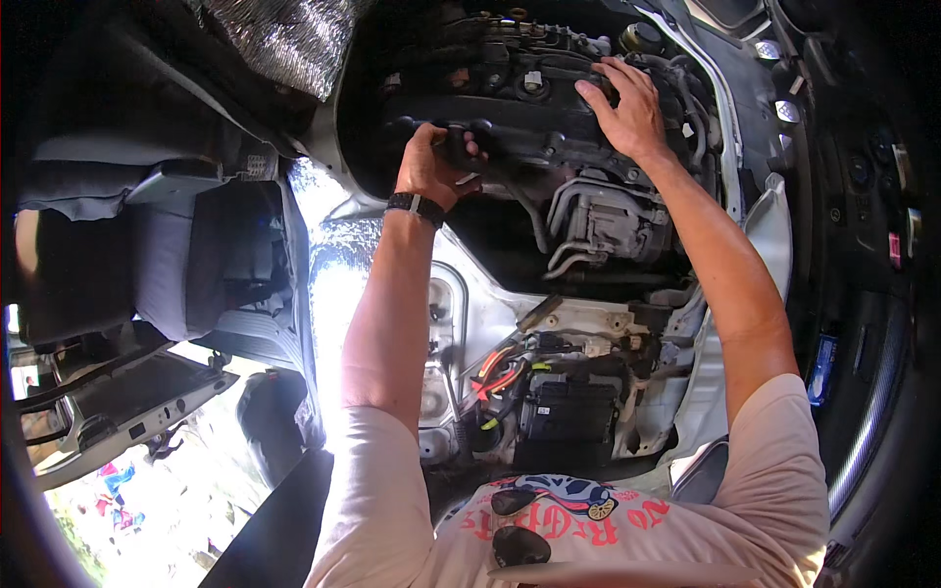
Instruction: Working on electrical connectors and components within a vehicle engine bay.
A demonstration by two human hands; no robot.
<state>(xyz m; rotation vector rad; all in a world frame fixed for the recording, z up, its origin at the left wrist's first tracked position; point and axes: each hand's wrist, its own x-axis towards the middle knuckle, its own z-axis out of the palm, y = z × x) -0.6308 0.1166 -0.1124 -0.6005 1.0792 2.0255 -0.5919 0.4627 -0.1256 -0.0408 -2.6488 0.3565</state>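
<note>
Over the near left side of the engine, my left hand (427, 169) curls its fingers around a dark rounded part (455, 147). Shadow and the fingers hide what kind of part it is. Farther right, my right hand (629, 110) lies with its fingers stretched out on the far right of the black engine cover (520, 115), holding nothing. A white connector (532, 80) shows on the engine between the two hands. Below my right hand sits a grey metal unit with curved pipes (610, 223). A dark hose (526, 208) runs down just right of my left hand.
The engine lies in an opening with white metal edges (487, 282). Nearer me are a black box (569, 410) and red and orange cables (497, 375). Silver foil insulation (289, 44) hangs at the upper left. Seats (176, 265) stand left, a dark door panel (867, 294) right.
</note>
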